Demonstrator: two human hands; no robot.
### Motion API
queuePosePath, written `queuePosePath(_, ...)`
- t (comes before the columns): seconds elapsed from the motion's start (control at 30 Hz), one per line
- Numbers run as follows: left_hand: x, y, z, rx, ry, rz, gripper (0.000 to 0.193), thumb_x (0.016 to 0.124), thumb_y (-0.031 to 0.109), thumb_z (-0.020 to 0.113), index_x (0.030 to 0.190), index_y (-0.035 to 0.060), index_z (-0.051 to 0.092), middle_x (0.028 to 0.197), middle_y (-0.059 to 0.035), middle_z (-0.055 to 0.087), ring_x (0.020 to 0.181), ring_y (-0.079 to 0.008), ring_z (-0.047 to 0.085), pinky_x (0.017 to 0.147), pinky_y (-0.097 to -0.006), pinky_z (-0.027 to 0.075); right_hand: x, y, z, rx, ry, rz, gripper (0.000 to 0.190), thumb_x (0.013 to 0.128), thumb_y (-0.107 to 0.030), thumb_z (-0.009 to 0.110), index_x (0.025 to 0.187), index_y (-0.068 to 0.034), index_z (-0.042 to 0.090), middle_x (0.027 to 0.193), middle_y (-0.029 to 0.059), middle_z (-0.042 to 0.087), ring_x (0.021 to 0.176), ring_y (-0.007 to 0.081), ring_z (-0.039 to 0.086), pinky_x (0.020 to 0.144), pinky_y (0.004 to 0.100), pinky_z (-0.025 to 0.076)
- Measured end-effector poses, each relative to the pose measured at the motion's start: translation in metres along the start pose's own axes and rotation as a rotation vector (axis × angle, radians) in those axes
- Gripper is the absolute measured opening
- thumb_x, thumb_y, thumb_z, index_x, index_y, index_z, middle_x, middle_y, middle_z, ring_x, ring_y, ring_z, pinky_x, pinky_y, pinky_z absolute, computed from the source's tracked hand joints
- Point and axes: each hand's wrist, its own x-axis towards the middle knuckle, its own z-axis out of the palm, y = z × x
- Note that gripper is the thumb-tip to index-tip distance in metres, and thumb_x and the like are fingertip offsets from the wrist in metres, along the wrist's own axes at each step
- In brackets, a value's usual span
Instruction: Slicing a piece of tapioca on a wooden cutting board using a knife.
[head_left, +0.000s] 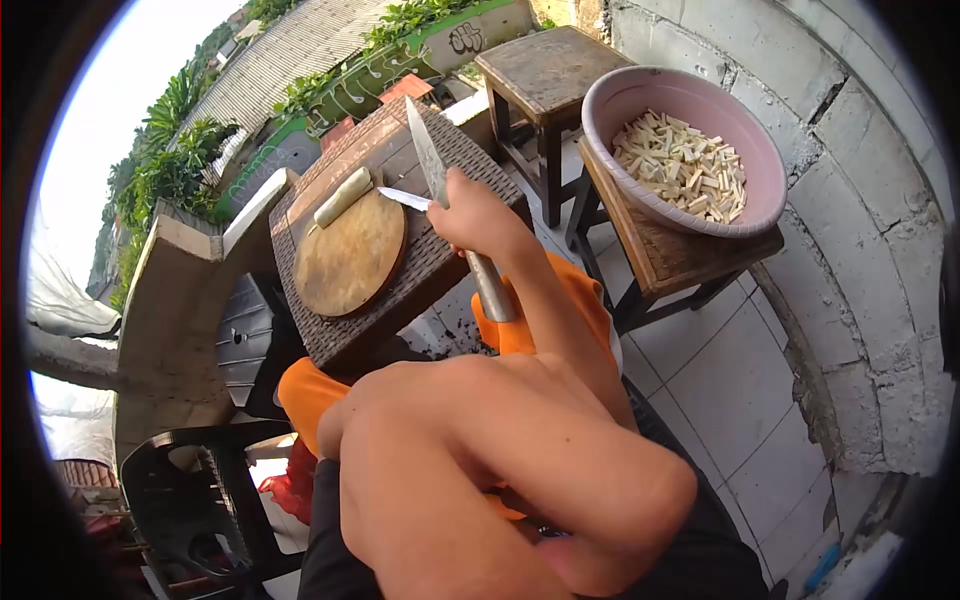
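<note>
My right hand (476, 214) is closed around two knives beside the woven table. The large knife (427, 150) has a long pointed blade aimed away from me and a thick metal-looking handle (489, 286). A small knife (403, 198) sticks out leftward from the same grip, its tip near the round wooden chopping board (349, 259). A pale greenish cylindrical piece of root or stem (343, 198) lies along the board's far left edge. My bent bare arm (510, 442) fills the foreground, and my left hand is not in view.
A woven rattan table (442, 289) carries the board. At right, a pink plastic basin (684, 154) of cut pale sticks (679, 166) sits on a wooden stool (660, 270). Another wooden stool (555, 71) stands behind. A block wall (847, 247) borders the right; a black plastic chair (180, 487) stands left.
</note>
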Motion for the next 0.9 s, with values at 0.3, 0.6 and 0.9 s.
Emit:
queuePosePath(0.3, -0.06, 0.079, 0.015, 0.201, 0.013, 0.017, 0.009, 0.089, 0.003, 0.055, 0.084, 0.0067, 0.061, 0.077, -0.0099, 0.057, 0.051, -0.0142, 0.044, 0.048, -0.0276, 0.032, -0.004, -0.009, 0.023, -0.193, -0.106, 0.064, 0.062, 0.097, -0.022, 0.057, 0.143, 0.012, 0.035, 0.077, 0.0123, 0.062, 0.053, 0.0167, 0.06, 0.05, 0.0343, 0.053)
queuePosePath(0.6, -0.096, 0.124, 0.019, 0.296, -0.08, -0.008, 0.004, 0.077, 0.002, 0.054, 0.075, 0.0023, 0.058, 0.075, -0.006, 0.052, 0.053, -0.0161, 0.047, 0.054, -0.0276, 0.041, 0.002, -0.001, 0.035, -0.207, -0.126, 0.051, 0.051, 0.096, -0.022, 0.055, 0.132, 0.012, 0.042, 0.077, 0.0136, 0.062, 0.054, 0.0176, 0.062, 0.051, 0.0348, 0.053)
queuePosePath(0.9, -0.2, 0.1, -0.169, 1.485, 0.45, -0.574, 0.027, 0.084, 0.008, 0.066, 0.111, 0.0046, 0.068, 0.101, -0.0094, 0.067, 0.091, -0.0219, 0.064, 0.077, -0.034, 0.051, -0.001, 0.0, 0.037, -0.256, -0.08, 0.077, 0.041, 0.098, -0.022, 0.056, 0.122, 0.008, 0.044, 0.071, 0.0112, 0.061, 0.051, 0.0179, 0.061, 0.049, 0.0351, 0.052)
